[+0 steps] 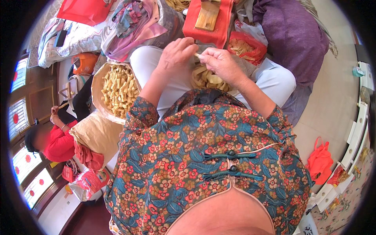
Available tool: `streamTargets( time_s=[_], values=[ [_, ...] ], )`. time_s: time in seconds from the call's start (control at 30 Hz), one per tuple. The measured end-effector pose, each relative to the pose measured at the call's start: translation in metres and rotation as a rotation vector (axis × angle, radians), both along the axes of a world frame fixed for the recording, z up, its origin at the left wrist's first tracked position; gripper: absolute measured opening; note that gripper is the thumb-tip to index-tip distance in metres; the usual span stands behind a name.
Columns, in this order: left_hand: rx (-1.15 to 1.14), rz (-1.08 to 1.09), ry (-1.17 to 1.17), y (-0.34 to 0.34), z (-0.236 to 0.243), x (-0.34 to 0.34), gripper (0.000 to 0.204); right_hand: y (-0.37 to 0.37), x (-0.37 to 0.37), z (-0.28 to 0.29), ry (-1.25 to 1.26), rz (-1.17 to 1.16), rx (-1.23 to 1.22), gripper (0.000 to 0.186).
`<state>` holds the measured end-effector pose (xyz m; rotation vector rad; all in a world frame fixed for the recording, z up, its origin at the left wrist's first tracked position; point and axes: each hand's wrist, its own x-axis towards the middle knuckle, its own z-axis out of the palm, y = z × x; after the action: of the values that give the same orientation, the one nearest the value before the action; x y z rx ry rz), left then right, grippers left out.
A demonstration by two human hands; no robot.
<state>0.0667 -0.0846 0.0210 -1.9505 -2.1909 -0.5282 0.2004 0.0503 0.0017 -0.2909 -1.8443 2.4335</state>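
Note:
Over my lap, my right hand (219, 64) pinches a small pale yellow strip (197, 55) between thumb and forefinger. Just left of it, my left hand (176, 55) has its fingers curled beside the strip's end; what lies in them is hidden. Below both hands, loose flat tan strips (209, 80) lie heaped between my legs. To my left, an open round container (98, 92) holds several knotted tan pieces (119, 86). Beyond my hands, a wooden board (206, 17) rests on a red cloth (194, 31).
A red plastic bag (258, 49) of tan strips sits beyond my right knee, near purple fabric (293, 35). A co-worker in red (58, 145) works at far left. A paper sack (94, 129) lies between us; bundled cloths (129, 23) are piled at upper left.

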Motion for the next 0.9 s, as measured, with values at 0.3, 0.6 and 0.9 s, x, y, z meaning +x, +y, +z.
streamTargets(
  time_s=[0.3,0.6,0.9],
  values=[
    [0.000,0.200,-0.765,0.027,-0.026,-0.030,0.016,0.018,-0.028,-0.003,0.088,-0.207,0.112,0.021],
    [0.119,0.343,-1.188,0.062,-0.024,-0.047,0.017,0.063,-0.054,-0.032,0.049,-0.393,0.388,0.028],
    [0.066,0.435,-1.129,0.083,-0.018,-0.065,0.018,0.078,-0.078,-0.026,0.069,-0.471,0.503,0.024]
  ],
)
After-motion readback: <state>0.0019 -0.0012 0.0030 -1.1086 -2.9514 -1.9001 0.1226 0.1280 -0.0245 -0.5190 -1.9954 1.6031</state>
